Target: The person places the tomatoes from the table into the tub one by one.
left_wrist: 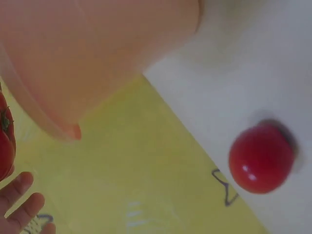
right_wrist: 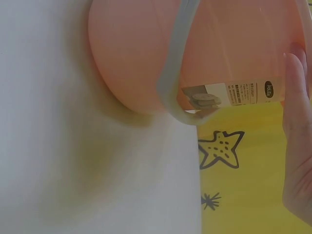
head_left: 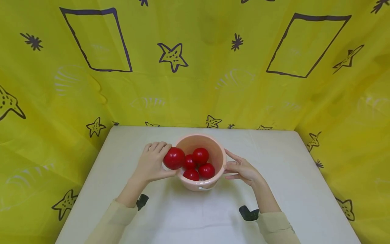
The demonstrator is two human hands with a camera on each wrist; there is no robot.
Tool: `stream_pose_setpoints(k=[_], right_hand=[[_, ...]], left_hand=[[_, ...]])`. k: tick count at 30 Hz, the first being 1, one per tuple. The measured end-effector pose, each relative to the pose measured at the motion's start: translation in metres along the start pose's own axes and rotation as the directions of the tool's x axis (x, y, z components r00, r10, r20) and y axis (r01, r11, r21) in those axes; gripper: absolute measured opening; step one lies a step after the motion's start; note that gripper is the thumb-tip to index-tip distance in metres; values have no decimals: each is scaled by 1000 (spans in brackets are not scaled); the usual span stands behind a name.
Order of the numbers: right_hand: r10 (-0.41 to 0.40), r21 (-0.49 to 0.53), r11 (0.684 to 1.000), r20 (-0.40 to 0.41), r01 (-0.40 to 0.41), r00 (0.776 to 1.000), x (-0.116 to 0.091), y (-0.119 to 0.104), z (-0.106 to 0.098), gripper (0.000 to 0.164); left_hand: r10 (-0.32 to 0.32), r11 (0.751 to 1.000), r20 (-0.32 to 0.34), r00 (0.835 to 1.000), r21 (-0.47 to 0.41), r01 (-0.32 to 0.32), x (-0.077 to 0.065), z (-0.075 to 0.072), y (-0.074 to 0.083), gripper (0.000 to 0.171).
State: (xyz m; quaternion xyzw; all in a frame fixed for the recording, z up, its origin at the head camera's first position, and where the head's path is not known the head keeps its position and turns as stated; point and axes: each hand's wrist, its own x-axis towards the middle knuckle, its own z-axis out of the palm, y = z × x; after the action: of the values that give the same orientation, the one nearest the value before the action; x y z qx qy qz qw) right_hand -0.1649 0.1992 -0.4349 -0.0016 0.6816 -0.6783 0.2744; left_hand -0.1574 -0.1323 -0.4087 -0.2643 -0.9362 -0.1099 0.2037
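Observation:
A pink bucket [head_left: 195,140] stands on the white table, with several red tomatoes [head_left: 200,156] in it. At its left rim, my left hand [head_left: 150,162] grips another tomato [head_left: 174,158] between the fingers and thumb. The stem end of this tomato [left_wrist: 5,131] shows at the left edge of the left wrist view. My right hand [head_left: 243,169] touches the bucket's right side near the rim, its fingers spread and fairly straight. In the right wrist view, fingers [right_wrist: 295,87] lie against the bucket's outer wall [right_wrist: 131,58].
One more tomato [left_wrist: 262,158] lies on the table in the left wrist view; the head view does not show it. A pale handle [right_wrist: 173,63] hangs along the bucket, near a printed label [right_wrist: 239,92]. Yellow patterned cloth [head_left: 195,91] surrounds the white table [head_left: 274,149].

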Motion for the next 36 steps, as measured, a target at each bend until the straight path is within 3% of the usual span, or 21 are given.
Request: stream_pose_setpoints(k=[6,12,16,21,28,32,36], right_hand=[[-9,5,1000,13,9,1000,1,0,0,73],[-15,4,1000,16,14,1000,1,0,0,73],[-7,1,1000,4,7,1000,1,0,0,73],[2,7,1000,-2,-2,1000,0,0,0,73],[0,3,1000,-1,0,1000,-1,1,-1,72],[1,0,1000,-3,-1,1000,0,1,-1,72],[1,-2,1000,-7,-1,1000,1,2,-1,73]], left_hand=[[69,997,133,989,16,-72,23,13,17,74],[132,990,283,950,6,-139,39,32,31,75],[156,986,403,902,-9,-166,46,41,38,76],[159,982,540,827,-1,-188,54,47,45,81],[261,939,635,727,8,-344,61,53,51,80],[297,909,663,687,23,-416,63,56,54,80],[314,886,675,667,45,-462,63,59,55,79]])
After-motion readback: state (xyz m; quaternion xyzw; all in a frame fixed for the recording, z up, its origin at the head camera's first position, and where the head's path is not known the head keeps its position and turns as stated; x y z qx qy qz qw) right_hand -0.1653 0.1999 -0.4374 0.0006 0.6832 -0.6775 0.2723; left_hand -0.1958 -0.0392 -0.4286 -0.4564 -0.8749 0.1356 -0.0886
